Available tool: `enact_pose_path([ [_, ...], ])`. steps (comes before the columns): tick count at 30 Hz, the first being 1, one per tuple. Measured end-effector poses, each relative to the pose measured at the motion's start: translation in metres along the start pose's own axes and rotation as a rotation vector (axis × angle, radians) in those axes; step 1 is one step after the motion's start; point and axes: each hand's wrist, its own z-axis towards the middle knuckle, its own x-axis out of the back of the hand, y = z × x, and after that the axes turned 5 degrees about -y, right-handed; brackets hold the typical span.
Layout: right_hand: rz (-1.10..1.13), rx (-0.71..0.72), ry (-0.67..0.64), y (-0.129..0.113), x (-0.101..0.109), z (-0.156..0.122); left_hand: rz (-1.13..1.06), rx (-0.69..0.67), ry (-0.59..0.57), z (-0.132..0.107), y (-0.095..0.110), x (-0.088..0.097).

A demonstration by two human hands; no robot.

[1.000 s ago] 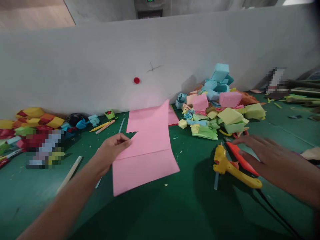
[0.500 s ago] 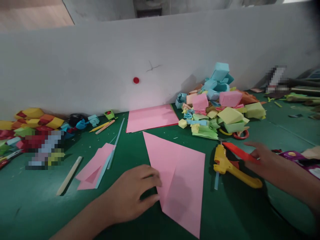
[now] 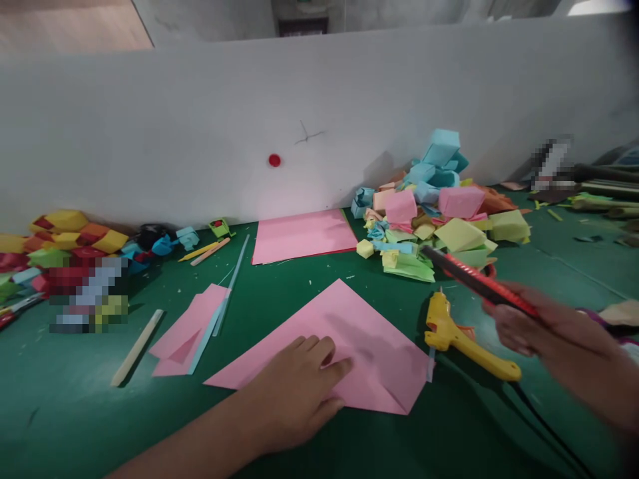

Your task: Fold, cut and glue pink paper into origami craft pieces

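Observation:
My left hand (image 3: 299,382) lies on a folded sheet of pink paper (image 3: 377,346), fingers loosely bent and apart, pressing it to the green table (image 3: 164,426). The paper now points away from me, with a small folded flap near its right corner. In my right hand (image 3: 544,329) is a red cutter knife (image 3: 486,283), lifted above the table and angled up to the left, its dark tip near the paper pile. Just below it lies a yellow glue gun (image 3: 444,326) with a clear stick; the paper's right corner reaches that stick.
Pink sheets (image 3: 304,236) are stacked by the white wall (image 3: 200,120). Coloured folded paper pieces (image 3: 424,199) are heaped at back right, with more folded shapes (image 3: 74,239) at left. A folded pink piece (image 3: 192,326), a blue strip (image 3: 237,266) and a flat stick (image 3: 137,346) lie left.
The pink paper has been turned on the table, and my left hand has moved right onto it. My right hand has raised the cutter knife from beside the glue gun.

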Motion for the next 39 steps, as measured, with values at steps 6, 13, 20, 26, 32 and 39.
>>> enact_pose_path([
  [6, 0.205, -0.033, -0.144, -0.037, -0.034, 0.001, -0.042, -0.124, 0.049, 0.003, -0.027, 0.004],
  [13, -0.076, 0.001, -0.029, -0.045, -0.043, 0.004, -0.039, -0.053, 0.101, 0.012, -0.028, -0.007],
  [20, -0.141, 0.159, -0.146, -0.071, -0.064, 0.015, 0.044, 0.102, 0.188, 0.023, -0.002, -0.024],
  [26, -0.085, 0.317, -0.293, -0.089, -0.101, 0.023, 0.031, 0.111, 0.242, 0.024, -0.002, -0.037],
  [32, -0.023, 0.333, -0.412, -0.085, -0.117, 0.019, 0.009, 0.098, 0.244, 0.016, -0.001, -0.052],
  [39, 0.016, 0.338, -0.426, -0.085, -0.119, 0.018, 0.039, 0.108, 0.244, 0.015, 0.000, -0.054],
])
